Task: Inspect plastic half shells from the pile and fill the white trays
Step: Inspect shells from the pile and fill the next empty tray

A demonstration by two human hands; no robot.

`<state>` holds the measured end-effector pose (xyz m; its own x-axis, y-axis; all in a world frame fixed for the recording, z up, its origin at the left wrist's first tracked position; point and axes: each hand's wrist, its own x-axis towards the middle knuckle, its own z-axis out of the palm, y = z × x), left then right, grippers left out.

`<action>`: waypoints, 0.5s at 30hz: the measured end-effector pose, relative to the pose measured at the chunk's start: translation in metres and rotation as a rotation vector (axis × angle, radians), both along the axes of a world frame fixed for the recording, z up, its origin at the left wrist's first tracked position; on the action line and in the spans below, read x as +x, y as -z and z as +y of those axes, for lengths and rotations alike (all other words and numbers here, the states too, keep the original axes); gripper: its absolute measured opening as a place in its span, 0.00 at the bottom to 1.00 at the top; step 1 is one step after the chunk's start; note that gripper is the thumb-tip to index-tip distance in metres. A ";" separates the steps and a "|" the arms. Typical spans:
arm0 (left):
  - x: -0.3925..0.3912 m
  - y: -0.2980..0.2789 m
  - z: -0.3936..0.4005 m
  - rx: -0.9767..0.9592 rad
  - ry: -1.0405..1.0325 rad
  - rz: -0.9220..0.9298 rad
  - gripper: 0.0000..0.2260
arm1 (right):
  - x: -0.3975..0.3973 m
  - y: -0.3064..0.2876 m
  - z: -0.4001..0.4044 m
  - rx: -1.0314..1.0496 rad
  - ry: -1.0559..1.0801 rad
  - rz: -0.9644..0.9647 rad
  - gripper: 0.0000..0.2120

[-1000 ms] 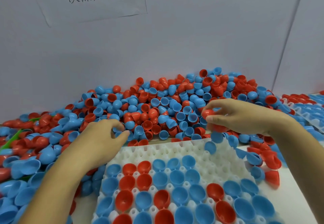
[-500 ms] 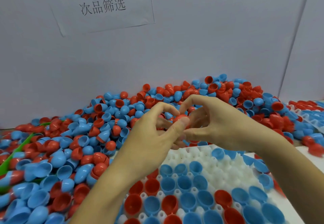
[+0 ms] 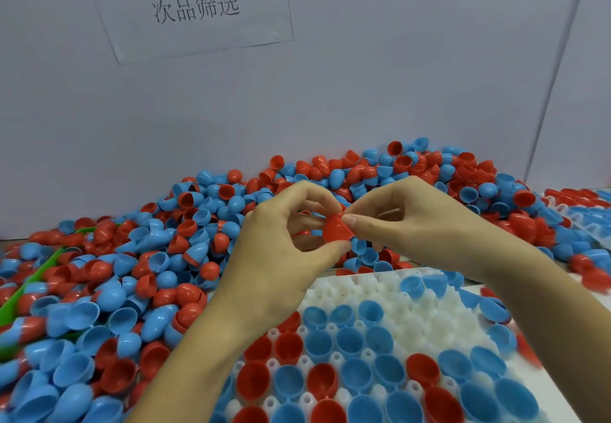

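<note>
A big pile of red and blue half shells (image 3: 185,257) covers the table from the left to the back wall. Above its front edge, my left hand (image 3: 284,250) and my right hand (image 3: 413,224) meet and both pinch one red half shell (image 3: 335,230) between thumb and fingers. Below them lies a white tray (image 3: 380,293) with red and blue shells seated open side up in its near rows; its far rows are mostly bare white pegs.
A grey wall with a paper sign (image 3: 195,6) stands close behind the pile. A green strip (image 3: 20,293) shows under the shells at the left. A second filled tray (image 3: 582,211) lies at the far right.
Both hands left the pile and came together above the tray's far edge. The red shell from my right hand is now pinched by both hands. The view has tilted up.
</note>
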<state>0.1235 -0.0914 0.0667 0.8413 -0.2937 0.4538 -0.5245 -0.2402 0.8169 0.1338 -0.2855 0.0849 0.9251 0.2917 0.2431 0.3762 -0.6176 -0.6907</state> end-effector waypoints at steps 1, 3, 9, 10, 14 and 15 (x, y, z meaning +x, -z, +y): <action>-0.001 0.001 -0.001 0.021 0.009 -0.008 0.13 | 0.000 0.000 0.000 -0.006 0.003 0.003 0.12; -0.001 0.002 -0.002 0.053 0.033 -0.007 0.14 | 0.001 0.000 -0.001 -0.017 0.012 -0.002 0.08; 0.000 0.003 0.000 0.106 0.121 0.033 0.15 | 0.002 0.000 -0.010 -0.077 0.021 -0.047 0.03; 0.001 0.002 0.003 0.104 0.107 0.025 0.16 | 0.002 -0.001 -0.015 -0.117 0.026 -0.038 0.03; 0.006 -0.005 0.016 0.062 0.030 0.001 0.13 | -0.001 -0.001 -0.029 -0.532 -0.057 0.207 0.03; 0.006 -0.007 0.019 0.061 0.020 0.000 0.13 | -0.001 0.002 -0.028 -0.639 -0.067 0.267 0.03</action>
<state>0.1300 -0.0723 0.0734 0.8349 -0.3376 0.4346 -0.5298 -0.2793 0.8008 0.1327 -0.3140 0.0826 0.9042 0.3606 -0.2289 0.2956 -0.9152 -0.2740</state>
